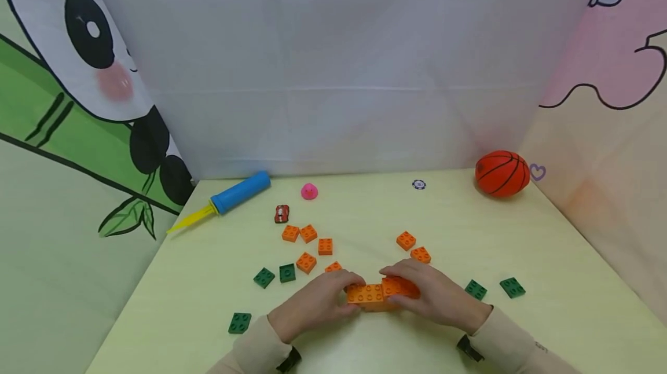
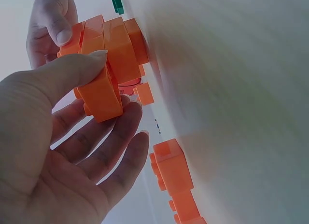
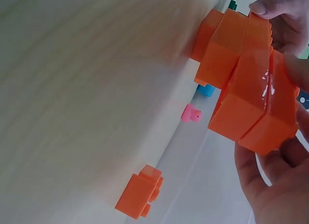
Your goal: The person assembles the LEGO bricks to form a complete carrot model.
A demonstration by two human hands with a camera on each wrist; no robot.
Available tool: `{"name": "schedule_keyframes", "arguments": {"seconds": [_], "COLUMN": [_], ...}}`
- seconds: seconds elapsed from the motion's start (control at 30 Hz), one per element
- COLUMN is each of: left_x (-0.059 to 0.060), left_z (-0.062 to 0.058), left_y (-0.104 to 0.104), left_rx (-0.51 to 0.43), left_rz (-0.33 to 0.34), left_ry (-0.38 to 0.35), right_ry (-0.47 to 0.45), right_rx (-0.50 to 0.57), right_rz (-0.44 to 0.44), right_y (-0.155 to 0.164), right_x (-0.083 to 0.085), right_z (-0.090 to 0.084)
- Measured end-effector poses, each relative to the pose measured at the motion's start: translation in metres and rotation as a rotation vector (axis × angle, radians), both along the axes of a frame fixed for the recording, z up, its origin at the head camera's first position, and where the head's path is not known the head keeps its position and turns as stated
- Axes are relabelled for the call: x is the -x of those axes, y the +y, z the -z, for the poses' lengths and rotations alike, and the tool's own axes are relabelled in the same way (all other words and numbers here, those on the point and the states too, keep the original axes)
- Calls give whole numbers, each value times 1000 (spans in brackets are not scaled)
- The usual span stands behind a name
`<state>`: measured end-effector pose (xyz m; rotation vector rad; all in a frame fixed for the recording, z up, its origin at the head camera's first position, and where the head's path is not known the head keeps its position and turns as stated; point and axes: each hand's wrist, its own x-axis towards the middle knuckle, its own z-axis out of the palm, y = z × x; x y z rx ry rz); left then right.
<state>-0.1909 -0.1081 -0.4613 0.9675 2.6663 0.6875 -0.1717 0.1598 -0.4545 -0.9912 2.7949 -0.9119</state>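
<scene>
Pale green counter (image 1: pixel 547 281), walled by printed cloth backdrops.

One orange basketball (image 1: pixel 502 173), far right corner. One blue pump (image 1: pixel 237 193) with yellow nozzle, far left. One pink toy (image 1: pixel 309 191) and one small red car (image 1: pixel 281 213), far, left of centre. One small dark token (image 1: pixel 419 184), far centre.

Left hand (image 1: pixel 315 301) and right hand (image 1: pixel 429 296), near centre, fingers and thumbs curled round opposite ends of one orange brick assembly (image 1: pixel 377 294); assembly held just above the counter, pinched from both sides.

Assembly partly built, by judgement: several orange bricks already joined in at least two layers, exact count not readable under the fingers.

Loose orange bricks (image 1: pixel 308 234): seven counted, unattached — five in a cluster left of centre, one of these half hidden behind the left hand, and two right of centre, just beyond the right hand.

Loose green bricks (image 1: pixel 287 272): five counted, untouched — three on the left, two on the right.
</scene>
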Motion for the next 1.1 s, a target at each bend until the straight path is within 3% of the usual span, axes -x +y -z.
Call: {"name": "schedule_keyframes", "arguments": {"seconds": [0.67,1.1], "left_x": [2,0], "left_z": [0,-3], "left_y": [0,-1], "left_rx": [1,-4], "left_rz": [7,1], "left_ry": [1,-6], "right_ry": [-105,-135], "right_rx": [58,-24], "right_rz": [10,36], "right_y": [0,11], "right_x": [3,2], "right_z": [4,4]}}
